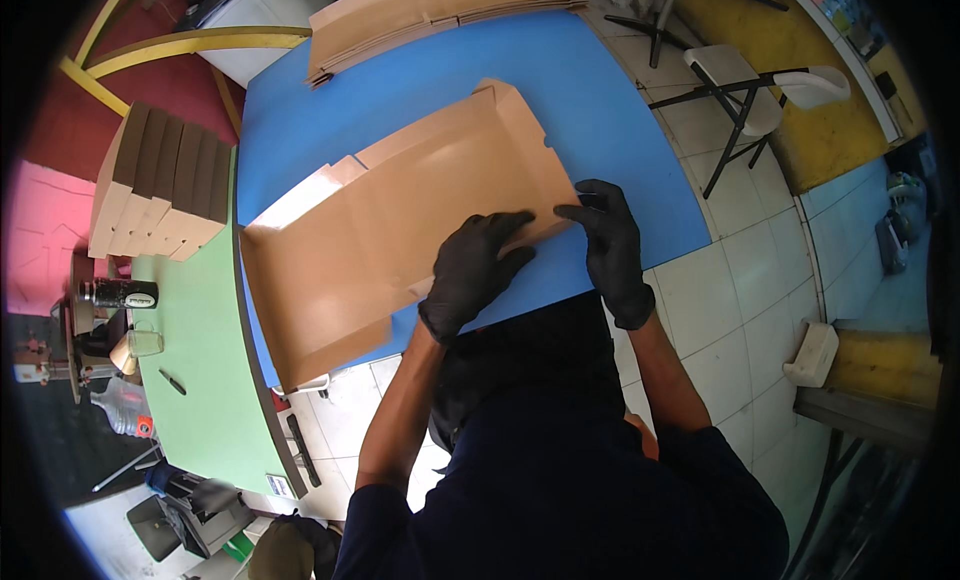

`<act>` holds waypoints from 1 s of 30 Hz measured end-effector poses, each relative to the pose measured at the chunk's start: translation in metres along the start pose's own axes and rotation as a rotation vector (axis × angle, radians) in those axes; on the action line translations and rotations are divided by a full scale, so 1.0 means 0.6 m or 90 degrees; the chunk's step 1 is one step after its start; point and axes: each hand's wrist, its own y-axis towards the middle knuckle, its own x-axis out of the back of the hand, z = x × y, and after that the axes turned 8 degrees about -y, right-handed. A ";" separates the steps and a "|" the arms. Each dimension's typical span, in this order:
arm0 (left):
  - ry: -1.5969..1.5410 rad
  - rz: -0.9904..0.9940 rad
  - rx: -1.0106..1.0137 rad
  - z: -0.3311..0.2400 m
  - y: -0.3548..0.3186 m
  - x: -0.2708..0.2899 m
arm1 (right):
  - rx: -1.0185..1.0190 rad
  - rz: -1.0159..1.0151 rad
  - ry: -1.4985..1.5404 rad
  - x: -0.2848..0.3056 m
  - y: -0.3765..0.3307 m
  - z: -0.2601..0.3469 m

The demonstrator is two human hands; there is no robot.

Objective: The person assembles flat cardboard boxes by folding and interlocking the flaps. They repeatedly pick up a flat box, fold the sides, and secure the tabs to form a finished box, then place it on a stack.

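A brown cardboard box blank (400, 195), partly folded, lies slantwise on the blue table (610, 100). Its right-hand and left-hand edges stand up as low walls. My left hand (475, 265), in a black glove, rests at the near side of the cardboard by its right corner, fingers reaching over the edge. My right hand (610, 245), gloved too, pinches the corner flap at the right end between thumb and fingers. The fingertips of my left hand are partly hidden, and what they press on is hard to make out.
Flat cardboard blanks (430, 10) are stacked at the table's far edge. Folded boxes (160, 185) stand on the green table (200, 320) at left, with a dark jar (125, 293), a glass (145, 342) and a knife (173, 381). A folding chair (745, 95) stands at far right.
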 end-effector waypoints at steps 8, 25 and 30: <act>-0.043 0.013 0.024 0.000 0.066 -0.098 | -0.234 -0.106 0.030 -0.010 -0.041 0.006; -0.105 0.197 -0.121 0.042 0.183 -0.120 | -0.406 -0.166 0.310 0.009 -0.037 0.002; -0.176 0.232 -0.155 0.038 0.187 -0.109 | -0.467 -0.180 0.416 0.007 -0.033 0.001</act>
